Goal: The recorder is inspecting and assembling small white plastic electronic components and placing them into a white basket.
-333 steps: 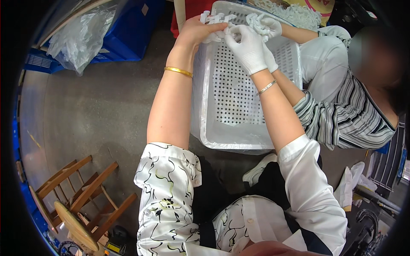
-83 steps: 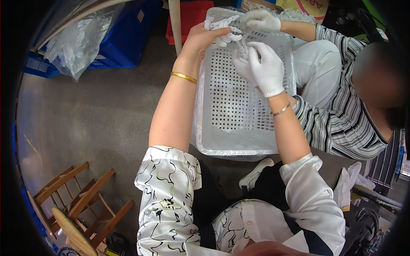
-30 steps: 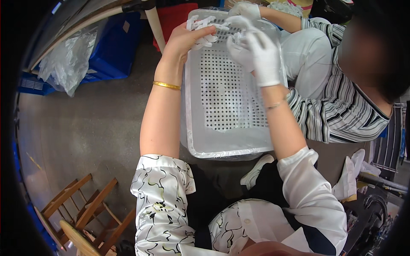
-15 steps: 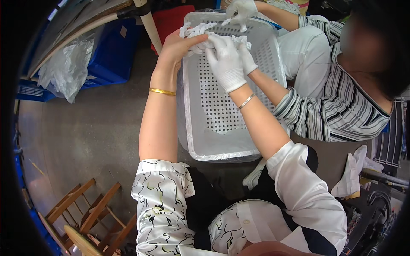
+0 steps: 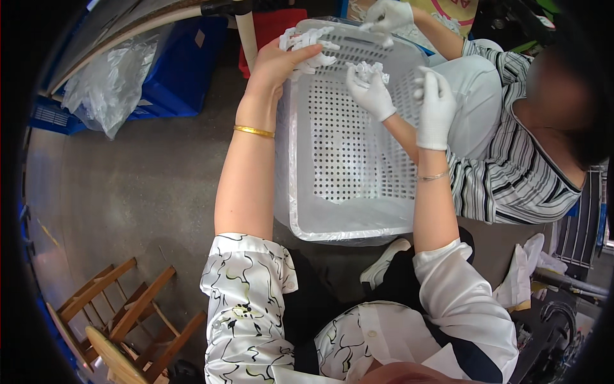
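Observation:
My left hand (image 5: 272, 67), bare with a gold bangle at the wrist, grips a bunch of small white plastic pieces (image 5: 310, 48) over the far left rim of a white perforated basket (image 5: 293, 160). In a white knitted glove, my right hand (image 5: 436, 109) is above the basket's right rim. Its fingers are curled in; whatever they may hold cannot be made out. Between my hands, a co-worker's gloved hand (image 5: 374, 96) holds a cluster of similar white pieces (image 5: 369, 72). The co-worker's other gloved hand (image 5: 389, 18) is bent at the basket's far right corner.
A co-worker in a striped top (image 5: 505, 166) sits close on the right. Blue bins (image 5: 182, 70) with clear plastic film (image 5: 109, 83) stand at the far left, beside a pale pole (image 5: 245, 35). Wooden stools (image 5: 128, 307) are at the lower left.
My right hand has drawn away from my left hand, moving right and nearer. The left hand keeps its bunch of white pieces. The co-worker's hand with the cluster now shows plainly.

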Tool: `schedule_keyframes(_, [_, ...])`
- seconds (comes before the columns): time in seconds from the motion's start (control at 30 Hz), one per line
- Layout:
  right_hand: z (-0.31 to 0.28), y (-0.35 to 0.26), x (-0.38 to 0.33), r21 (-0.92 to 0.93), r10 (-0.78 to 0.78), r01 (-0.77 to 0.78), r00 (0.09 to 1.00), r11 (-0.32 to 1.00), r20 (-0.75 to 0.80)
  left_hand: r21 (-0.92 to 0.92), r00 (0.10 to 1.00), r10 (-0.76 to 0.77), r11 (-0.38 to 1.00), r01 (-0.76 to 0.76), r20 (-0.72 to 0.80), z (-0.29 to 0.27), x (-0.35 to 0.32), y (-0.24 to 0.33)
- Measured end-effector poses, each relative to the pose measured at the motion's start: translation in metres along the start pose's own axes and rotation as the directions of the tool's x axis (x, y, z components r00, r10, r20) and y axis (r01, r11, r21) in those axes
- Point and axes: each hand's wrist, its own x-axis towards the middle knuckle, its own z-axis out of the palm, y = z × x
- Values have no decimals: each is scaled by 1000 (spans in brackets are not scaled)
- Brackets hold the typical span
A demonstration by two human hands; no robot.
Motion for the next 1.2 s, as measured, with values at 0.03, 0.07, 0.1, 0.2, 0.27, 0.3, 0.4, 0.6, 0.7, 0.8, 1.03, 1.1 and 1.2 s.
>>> schedule_keyframes(0.03, [2,-5,-6,40,72,-76,994,996,82,2,1000,-3,1000,3,-2,0,1,1])
schedule_keyframes(0.07, [4,-8,-10,74,141,-155,976,985,167,-7,1000,-4,1000,5,8,0,2,2])
schedule_keyframes(0.1, [4,-10,-11,118,177,-199,968,973,176,-18,1000,-4,1000,5,21,3,2,3])
schedule_keyframes(0.2, [-3,0,-12,186,314,-350,929,918,198,9,1000,4,1000,-4,12,8,-2,3])
schedule_keyframes(0.27, [4,5,-16,125,268,-299,938,946,220,23,1000,12,1000,-12,3,11,-3,3])
schedule_keyframes(0.3, [9,3,-20,57,230,-250,943,967,240,34,1000,11,999,-11,0,13,-6,5])
schedule_keyframes(0.4, [31,-5,-22,-14,-26,32,952,999,306,40,1000,-12,999,12,18,17,-9,16])
schedule_keyframes(0.6, [25,0,-21,12,42,-48,947,999,319,50,1000,-4,999,4,1,23,-8,10])
schedule_keyframes(0.7, [25,4,-29,-81,67,-41,938,996,341,57,998,-16,998,12,68,19,-2,8])
schedule_keyframes(0.8, [33,13,-35,-126,-63,111,939,986,338,53,995,-41,998,36,86,20,-1,6])
schedule_keyframes(1.03, [56,-5,-40,-334,-285,401,894,853,345,113,987,-74,992,58,145,24,2,0])
schedule_keyframes(1.1, [60,-5,-39,-382,-375,485,867,787,328,113,982,-95,991,77,164,24,1,0])
schedule_keyframes(1.2, [61,-1,-36,-392,-388,518,846,760,366,158,981,-77,986,48,180,23,5,-3])
